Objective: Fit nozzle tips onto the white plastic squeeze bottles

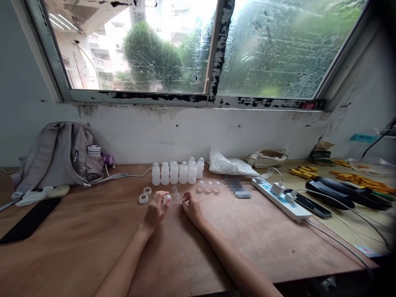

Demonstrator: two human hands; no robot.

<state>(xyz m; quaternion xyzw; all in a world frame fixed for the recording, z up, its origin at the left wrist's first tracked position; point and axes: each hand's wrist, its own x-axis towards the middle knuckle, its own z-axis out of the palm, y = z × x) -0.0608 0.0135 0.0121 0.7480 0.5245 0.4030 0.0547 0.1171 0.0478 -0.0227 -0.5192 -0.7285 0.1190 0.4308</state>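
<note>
My left hand (155, 211) is closed, with a small white ring-like piece (167, 199) pinched between thumb and fingers. To its right, my right hand (193, 210) rests near the table with its fingers curled together. Whether anything is in those fingers is hidden. Between the hands lie clear round pieces (176, 195), too small to name. Two white rings (143, 198) lie left of my left hand. Several translucent white baby bottles (174, 173) with domed tops stand upright in a row beyond the hands. Clear bottle teats (208, 188) sit in a line past my right hand.
A grey backpack (66, 154) leans on the wall at left, with a black flat item (31, 220) before it. At right lie a white power strip (283, 200) with plugs and cables, a plastic bag (230, 163) and yellow pieces (305, 171). The brown table (247, 235) ends nearby.
</note>
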